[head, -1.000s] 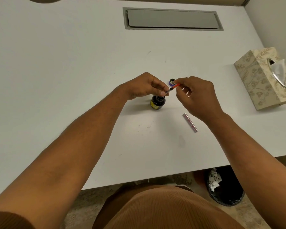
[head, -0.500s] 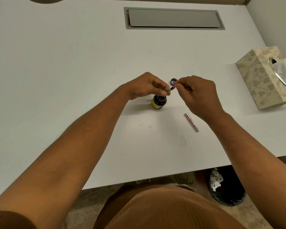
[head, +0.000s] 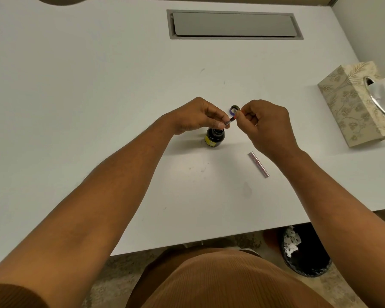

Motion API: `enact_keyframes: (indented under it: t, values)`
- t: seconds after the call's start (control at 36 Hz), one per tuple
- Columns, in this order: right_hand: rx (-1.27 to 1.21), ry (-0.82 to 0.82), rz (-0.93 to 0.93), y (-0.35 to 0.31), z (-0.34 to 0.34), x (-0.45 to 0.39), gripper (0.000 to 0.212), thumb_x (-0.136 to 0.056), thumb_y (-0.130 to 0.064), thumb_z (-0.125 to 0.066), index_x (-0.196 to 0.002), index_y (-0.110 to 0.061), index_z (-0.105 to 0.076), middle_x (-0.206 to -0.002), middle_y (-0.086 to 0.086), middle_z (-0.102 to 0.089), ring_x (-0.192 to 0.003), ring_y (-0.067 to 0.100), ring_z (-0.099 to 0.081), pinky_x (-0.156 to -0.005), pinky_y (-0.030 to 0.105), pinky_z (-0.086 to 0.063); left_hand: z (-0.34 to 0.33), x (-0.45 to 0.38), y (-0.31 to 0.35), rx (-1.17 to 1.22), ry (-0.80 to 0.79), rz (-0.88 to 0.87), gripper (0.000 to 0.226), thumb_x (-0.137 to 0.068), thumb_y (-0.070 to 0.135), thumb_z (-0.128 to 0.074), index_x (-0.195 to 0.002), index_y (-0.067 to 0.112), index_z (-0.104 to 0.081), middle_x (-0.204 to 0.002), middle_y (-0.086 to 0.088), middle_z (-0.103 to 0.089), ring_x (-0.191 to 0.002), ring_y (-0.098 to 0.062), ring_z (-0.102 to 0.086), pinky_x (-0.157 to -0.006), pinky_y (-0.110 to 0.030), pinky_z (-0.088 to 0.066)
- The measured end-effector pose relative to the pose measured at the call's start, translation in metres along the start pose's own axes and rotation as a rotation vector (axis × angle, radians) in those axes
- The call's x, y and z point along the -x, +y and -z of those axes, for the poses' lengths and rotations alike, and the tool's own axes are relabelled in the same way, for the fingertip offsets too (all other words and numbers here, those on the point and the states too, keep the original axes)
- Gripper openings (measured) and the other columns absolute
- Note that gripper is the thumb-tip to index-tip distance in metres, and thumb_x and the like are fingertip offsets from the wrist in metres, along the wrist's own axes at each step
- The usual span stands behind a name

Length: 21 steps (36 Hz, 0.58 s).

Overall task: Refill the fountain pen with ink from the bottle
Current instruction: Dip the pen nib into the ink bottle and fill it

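Note:
A small dark ink bottle [head: 215,137] with a yellow label stands uncapped on the white table [head: 98,96]. Just above its mouth, my left hand [head: 196,116] pinches the lower end of a thin pen part [head: 231,119] with a red section. My right hand [head: 267,125] pinches the upper end of the same part. The part slants down to the left toward the bottle's mouth. The bottle's cap [head: 234,109] lies behind the hands. A silvery pink pen barrel [head: 258,164] lies on the table to the right of the bottle.
A patterned tissue box [head: 360,103] stands at the table's right edge. A grey cable hatch [head: 233,24] is set into the table at the back. A black waste bin [head: 305,252] sits on the floor under the table's front edge.
Both hands have stayed over the bottle with the pen part between them. My right fingers have shifted slightly on its upper end.

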State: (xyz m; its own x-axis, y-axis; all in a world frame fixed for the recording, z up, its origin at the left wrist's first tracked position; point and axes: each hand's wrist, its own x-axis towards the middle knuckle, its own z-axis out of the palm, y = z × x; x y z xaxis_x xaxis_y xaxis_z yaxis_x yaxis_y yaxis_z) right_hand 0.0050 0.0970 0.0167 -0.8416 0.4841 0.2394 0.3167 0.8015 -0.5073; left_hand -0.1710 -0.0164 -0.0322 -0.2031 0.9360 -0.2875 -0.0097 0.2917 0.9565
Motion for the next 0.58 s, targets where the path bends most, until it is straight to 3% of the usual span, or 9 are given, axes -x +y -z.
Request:
enact_keyframes:
  t: [0.19, 0.36, 0.58]
  values:
    - [0.030, -0.003, -0.007, 0.0005, 0.0041, -0.0006, 0.021, -0.095, -0.033, -0.063, -0.083, -0.016, -0.068, -0.066, -0.011, -0.052, -0.059, 0.009, -0.047, -0.060, 0.015, -0.032, 0.0016, -0.0006, -0.0002, 0.001, -0.001, 0.001, 0.019, -0.087, 0.004, -0.074, -0.101, 0.015, -0.076, -0.097, 0.003, -0.078, -0.099, -0.007, -0.071, -0.086, -0.017, -0.051]
    - [0.002, 0.009, 0.032, -0.0035, 0.0093, 0.0013, 0.023, -0.093, -0.024, -0.063, -0.113, -0.015, -0.071, -0.081, -0.014, -0.061, -0.066, 0.008, -0.055, -0.071, 0.019, -0.042, 0.0017, -0.0014, -0.0010, -0.004, 0.004, 0.000, 0.019, -0.086, 0.003, -0.074, -0.101, 0.014, -0.076, -0.095, 0.005, -0.078, -0.096, -0.005, -0.071, -0.085, -0.016, -0.051]
    - [0.024, -0.021, 0.053, -0.0002, 0.0067, 0.0003, 0.020, -0.089, -0.019, -0.062, -0.105, -0.018, -0.074, -0.085, -0.012, -0.066, -0.067, 0.006, -0.055, -0.070, 0.006, -0.035, 0.0020, -0.0015, -0.0011, -0.013, 0.001, 0.001, 0.019, -0.087, 0.003, -0.073, -0.102, 0.014, -0.076, -0.097, 0.004, -0.078, -0.097, -0.005, -0.070, -0.086, -0.018, -0.051]
